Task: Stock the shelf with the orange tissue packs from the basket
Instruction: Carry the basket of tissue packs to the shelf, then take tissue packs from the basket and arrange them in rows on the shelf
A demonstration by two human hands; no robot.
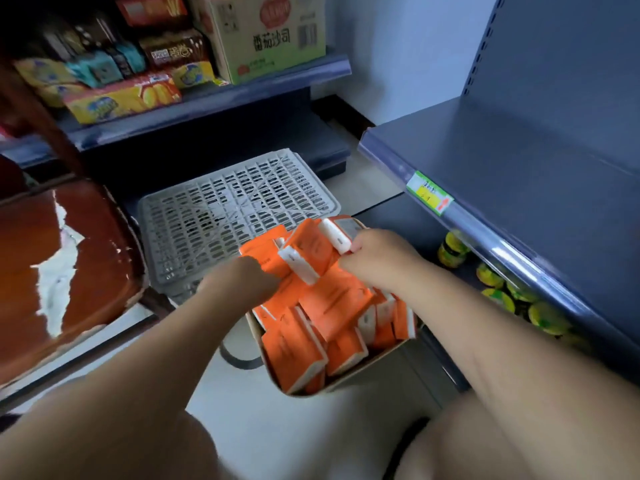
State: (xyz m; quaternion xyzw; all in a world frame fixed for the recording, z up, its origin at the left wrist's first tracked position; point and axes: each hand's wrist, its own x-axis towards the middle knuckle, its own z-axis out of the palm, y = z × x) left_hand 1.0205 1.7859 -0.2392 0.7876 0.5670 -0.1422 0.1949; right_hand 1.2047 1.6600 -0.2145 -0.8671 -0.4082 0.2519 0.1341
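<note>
Entry: picking stage, nothing placed.

- Basket [360, 372]: sits on the floor and is heaped to the rim with orange tissue packs [332, 306], lying at mixed angles.
- Right hand [377, 258]: over the far end of the basket. Its grip is clamped on a small bunch of the orange tissue packs, lifted just above the heap with their white ends showing.
- Left hand [249, 280]: at the basket's far left edge, knuckles up and touching the packs. The fingers are hidden under the hand, so I cannot tell whether the grip is together on a pack or loose.
- Shelf [519, 168]: to the right of the basket and above it. No orange packs show on it. A price tag [429, 192] is on its front rail.
- Grey crate [235, 209]: just beyond the basket.

Judgement: early in the task. No packs are stocked in view, and nearly the whole basket is left to move.
</note>
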